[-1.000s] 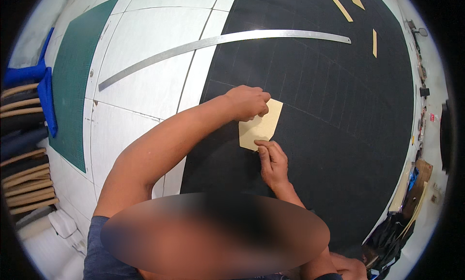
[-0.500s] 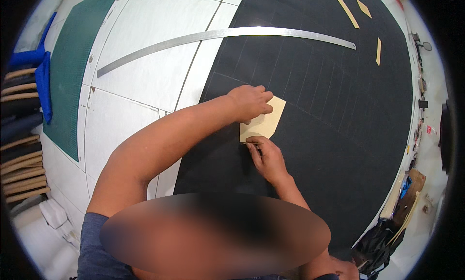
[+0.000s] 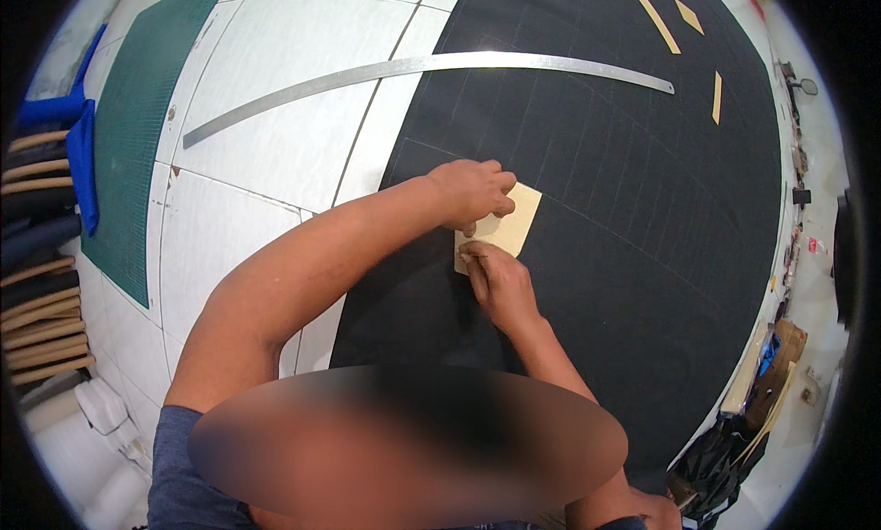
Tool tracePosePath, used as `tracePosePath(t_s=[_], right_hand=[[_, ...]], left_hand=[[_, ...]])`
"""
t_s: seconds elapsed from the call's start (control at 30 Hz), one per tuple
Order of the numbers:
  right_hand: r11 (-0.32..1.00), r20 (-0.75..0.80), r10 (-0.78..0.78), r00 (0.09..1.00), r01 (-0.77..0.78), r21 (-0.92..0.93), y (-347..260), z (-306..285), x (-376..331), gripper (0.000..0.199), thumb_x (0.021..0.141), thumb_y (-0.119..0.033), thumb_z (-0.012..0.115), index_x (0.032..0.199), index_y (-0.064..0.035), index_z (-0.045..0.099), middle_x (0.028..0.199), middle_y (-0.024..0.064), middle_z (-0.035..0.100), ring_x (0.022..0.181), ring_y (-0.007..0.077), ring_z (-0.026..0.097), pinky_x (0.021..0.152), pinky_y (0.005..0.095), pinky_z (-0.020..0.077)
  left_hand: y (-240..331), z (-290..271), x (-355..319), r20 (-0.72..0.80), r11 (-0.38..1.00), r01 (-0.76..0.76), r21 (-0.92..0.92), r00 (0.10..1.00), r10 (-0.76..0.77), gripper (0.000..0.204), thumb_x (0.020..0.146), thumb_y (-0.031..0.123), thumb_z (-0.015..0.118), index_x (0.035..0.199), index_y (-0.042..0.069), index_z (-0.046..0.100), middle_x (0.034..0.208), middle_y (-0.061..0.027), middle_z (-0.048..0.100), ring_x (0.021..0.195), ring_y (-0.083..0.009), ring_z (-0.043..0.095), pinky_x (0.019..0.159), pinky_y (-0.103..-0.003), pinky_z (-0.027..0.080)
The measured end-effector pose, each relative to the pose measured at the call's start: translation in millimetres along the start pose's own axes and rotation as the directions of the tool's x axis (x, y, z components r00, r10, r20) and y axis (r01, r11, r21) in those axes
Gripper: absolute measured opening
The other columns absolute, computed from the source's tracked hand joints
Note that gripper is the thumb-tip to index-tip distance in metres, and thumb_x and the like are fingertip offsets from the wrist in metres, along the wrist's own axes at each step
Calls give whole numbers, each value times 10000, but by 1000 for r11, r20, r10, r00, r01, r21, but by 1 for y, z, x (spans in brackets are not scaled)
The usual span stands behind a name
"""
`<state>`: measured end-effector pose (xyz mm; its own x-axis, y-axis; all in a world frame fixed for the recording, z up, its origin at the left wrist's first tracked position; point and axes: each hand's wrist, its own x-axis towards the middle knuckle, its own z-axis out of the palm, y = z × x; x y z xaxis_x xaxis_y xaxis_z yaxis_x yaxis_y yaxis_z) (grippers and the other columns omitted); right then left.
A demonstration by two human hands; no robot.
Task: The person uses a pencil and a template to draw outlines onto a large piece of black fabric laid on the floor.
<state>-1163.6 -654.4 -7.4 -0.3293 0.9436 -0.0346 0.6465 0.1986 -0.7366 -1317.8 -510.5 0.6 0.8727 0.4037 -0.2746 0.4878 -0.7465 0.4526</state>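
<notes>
Right hand (image 3: 505,290) has crept further up over the near-left corner since half a second ago; left hand (image 3: 473,195) hasn't budged. Black cloth (image 3: 606,319) fills most of the view, with a pale yellow card template (image 3: 521,220) flat on it under both hands. Looks light, stiffish, creasable, maybe skiddy: I'd press mid-panel, lift by an edge. Left fingers are spread, pressing it; right ones are pinched, can't tell around what.
</notes>
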Motion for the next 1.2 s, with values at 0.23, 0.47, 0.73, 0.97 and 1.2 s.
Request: tracePosePath(t_s=[0.23, 0.47, 0.73, 0.97, 1.2], right_hand=[[1000, -81, -3, 997, 1, -23, 0, 7, 13, 165, 986, -97, 638, 1143, -55, 668, 1054, 171, 739, 951, 376, 727, 806, 458, 586], [998, -99, -55, 994, 50, -50, 5, 11, 4, 179, 966, -80, 663, 1143, -51, 668, 1062, 162, 737, 964, 366, 722, 817, 460, 585], [978, -93, 160, 983, -145, 150, -15, 1, -30, 133, 994, -106, 670, 1101, -26, 675, 1053, 173, 731, 968, 377, 712, 853, 445, 566], [970, -130, 193, 973, -169, 172, -9, 6, -48, 144, 969, -90, 701, 1090, -14, 713, 1057, 176, 754, 966, 360, 736, 848, 423, 576], [991, -159, 109, 981, -94, 96, -6, 12, -46, 136, 946, -83, 724, 1073, -35, 727, 1061, 150, 766, 959, 334, 748, 845, 422, 589]], left_hand=[[-5, 7, 0, -56, 1000, -22, 4, 998, 22, 425, 737, 155, 882, 1136, 171, 738, 1226, -49, 609, 1217, -266, 582, 1005, -399, 545], [-5, 7, 0, -55, 999, -37, -5, 998, 37, 441, 726, 146, 888, 1140, 160, 735, 1227, -50, 604, 1214, -270, 581, 1005, -408, 543], [4, 6, -3, -29, 999, 27, 26, 999, -26, 508, 685, 162, 920, 1156, 150, 728, 1245, -54, 596, 1232, -271, 573, 1014, -407, 540], [27, 14, -8, -94, 991, 80, 109, 993, -69, 672, 658, 344, 951, 1214, 120, 650, 1275, -85, 578, 1246, -285, 565, 1002, -405, 536], [34, 27, -10, -140, 980, 111, 163, 986, -88, 750, 608, 366, 965, 1215, 103, 611, 1294, -104, 574, 1237, -290, 569, 980, -394, 537]])
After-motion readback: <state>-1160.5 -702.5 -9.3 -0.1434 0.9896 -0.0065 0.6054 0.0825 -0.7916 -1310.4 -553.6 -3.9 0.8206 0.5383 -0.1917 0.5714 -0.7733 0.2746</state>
